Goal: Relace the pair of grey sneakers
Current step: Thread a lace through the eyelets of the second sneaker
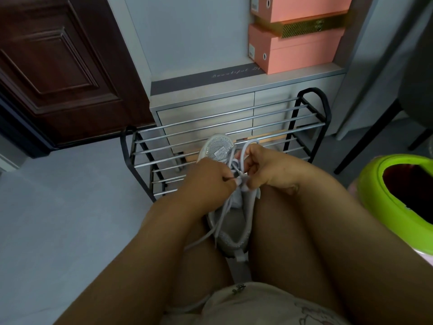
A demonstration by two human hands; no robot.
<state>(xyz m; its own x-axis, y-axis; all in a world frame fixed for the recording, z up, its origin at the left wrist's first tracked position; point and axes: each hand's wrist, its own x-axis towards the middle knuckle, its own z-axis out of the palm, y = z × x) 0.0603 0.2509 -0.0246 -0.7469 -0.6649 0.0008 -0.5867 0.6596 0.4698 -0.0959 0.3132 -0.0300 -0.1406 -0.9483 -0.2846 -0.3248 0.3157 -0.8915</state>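
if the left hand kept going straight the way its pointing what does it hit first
Likely the right hand. The left hand points across toward it, fingertips nearly meeting over the grey sneaker, with only the lace pinched between them. Depth is hard to judge, so it might catch the lace first.

We hold the grey mesh sneaker (pixel 230 207) between our knees, our left hand (pixel 208 181) and right hand (pixel 269 167) meeting over its white laces (pixel 236 171). Beyond it stands the black-framed metal-bar shoe rack (pixel 225 127), before the grey drawer cabinet (pixel 206 109) bearing stacked pink cardboard boxes (pixel 297 50). The green plastic bin (pixel 398 191) sits to our right.
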